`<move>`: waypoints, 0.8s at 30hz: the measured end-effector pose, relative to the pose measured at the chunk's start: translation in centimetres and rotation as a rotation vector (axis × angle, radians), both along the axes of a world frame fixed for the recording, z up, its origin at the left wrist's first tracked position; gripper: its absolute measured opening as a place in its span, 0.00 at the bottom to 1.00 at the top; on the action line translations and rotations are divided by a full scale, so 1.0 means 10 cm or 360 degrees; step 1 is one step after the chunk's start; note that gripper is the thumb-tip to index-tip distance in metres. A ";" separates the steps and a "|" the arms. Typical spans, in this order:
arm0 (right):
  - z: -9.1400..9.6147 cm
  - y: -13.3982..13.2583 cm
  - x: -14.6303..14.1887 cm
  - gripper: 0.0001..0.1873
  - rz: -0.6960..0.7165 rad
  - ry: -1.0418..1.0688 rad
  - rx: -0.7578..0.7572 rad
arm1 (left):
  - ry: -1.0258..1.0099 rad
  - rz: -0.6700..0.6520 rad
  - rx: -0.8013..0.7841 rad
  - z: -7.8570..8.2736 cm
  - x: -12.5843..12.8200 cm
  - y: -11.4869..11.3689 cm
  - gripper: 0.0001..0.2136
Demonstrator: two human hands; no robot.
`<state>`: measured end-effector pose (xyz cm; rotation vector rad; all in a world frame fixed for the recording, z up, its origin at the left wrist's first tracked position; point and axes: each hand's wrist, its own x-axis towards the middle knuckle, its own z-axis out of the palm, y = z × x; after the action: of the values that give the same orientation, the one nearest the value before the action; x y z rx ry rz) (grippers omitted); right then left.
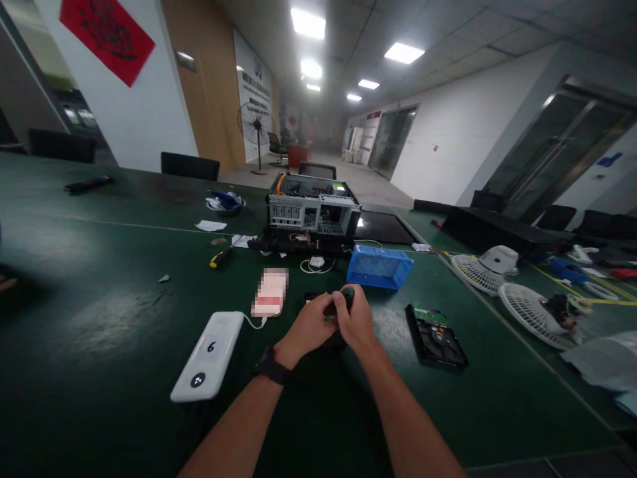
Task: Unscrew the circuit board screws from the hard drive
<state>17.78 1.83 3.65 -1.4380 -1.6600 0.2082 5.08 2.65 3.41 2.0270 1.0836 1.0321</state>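
Note:
My left hand (309,325) and my right hand (354,320) meet over the green table (99,318), both closed around a small dark object (332,309) that my fingers mostly hide. A dark round knob, perhaps a tool's handle (348,293), pokes up by my right thumb. A black watch sits on my left wrist. A hard drive (435,337), circuit board side up, lies just right of my right hand. A white power bank (209,355) marked 6 lies left of my left arm, cabled to a blurred-out phone (269,292).
An open computer case (312,212) stands behind my hands, with a blue plastic bin (379,267) to its right. A yellow-handled screwdriver (220,257) and paper scraps lie at the left. Dismantled white fan parts (527,302) sit at the right. Black chairs line the far edge.

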 end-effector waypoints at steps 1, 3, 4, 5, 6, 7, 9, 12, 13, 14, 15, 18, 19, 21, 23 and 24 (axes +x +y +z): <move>0.00 0.01 -0.02 0.13 -0.0001 -0.0015 0.0012 | -0.0005 0.0009 0.0004 0.00 0.00 0.00 0.10; 0.00 0.03 -0.06 0.14 0.0003 -0.0057 0.0021 | -0.0001 0.0095 -0.0033 -0.01 0.00 0.03 0.09; -0.01 0.04 -0.08 0.14 0.0008 -0.0079 0.0019 | 0.0004 0.0134 -0.0072 -0.02 -0.01 0.04 0.09; -0.02 0.05 -0.09 0.15 0.0017 -0.0096 0.0016 | 0.0001 0.0159 -0.0112 -0.02 -0.02 0.06 0.09; -0.03 0.05 -0.09 0.16 0.0032 -0.0108 0.0011 | -0.0022 0.0158 -0.0143 -0.03 -0.03 0.07 0.09; -0.04 0.05 -0.09 0.17 0.0052 -0.0108 0.0011 | -0.0065 0.0128 -0.0159 -0.03 -0.05 0.08 0.10; -0.05 0.05 -0.07 0.20 0.0090 -0.0077 0.0028 | -0.0182 0.0013 -0.0164 -0.04 -0.08 0.09 0.11; -0.06 0.05 -0.04 0.22 0.0124 -0.0028 0.0073 | -0.0305 -0.0143 -0.0169 -0.03 -0.13 0.10 0.12; -0.07 0.06 -0.04 0.23 0.0140 -0.0027 0.0088 | -0.0319 -0.0172 -0.0171 -0.03 -0.14 0.11 0.12; -0.07 0.06 -0.05 0.23 0.0164 -0.0033 0.0101 | -0.0323 -0.0183 -0.0169 -0.03 -0.15 0.11 0.12; -0.08 0.07 -0.05 0.23 0.0189 -0.0036 0.0114 | -0.0323 -0.0180 -0.0162 -0.04 -0.16 0.11 0.12; -0.10 0.09 -0.08 0.22 0.0199 0.0003 0.0123 | -0.0344 -0.0109 -0.0123 -0.07 -0.16 0.13 0.13; -0.11 0.10 -0.08 0.22 0.0174 0.0033 0.0117 | -0.0366 -0.0050 -0.0106 -0.08 -0.16 0.13 0.13; -0.12 0.11 -0.06 0.21 0.0114 0.0107 0.0111 | -0.0397 0.0079 -0.0076 -0.12 -0.14 0.15 0.13; -0.12 0.13 -0.04 0.20 0.0068 0.0192 0.0125 | -0.0373 0.0170 -0.0046 -0.16 -0.12 0.16 0.08; -0.12 0.14 -0.03 0.20 0.0053 0.0233 0.0136 | -0.0354 0.0181 -0.0028 -0.17 -0.11 0.16 0.05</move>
<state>17.49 3.21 2.49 -1.3015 -1.5559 0.2523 4.01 4.28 1.67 1.8035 1.0944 1.2674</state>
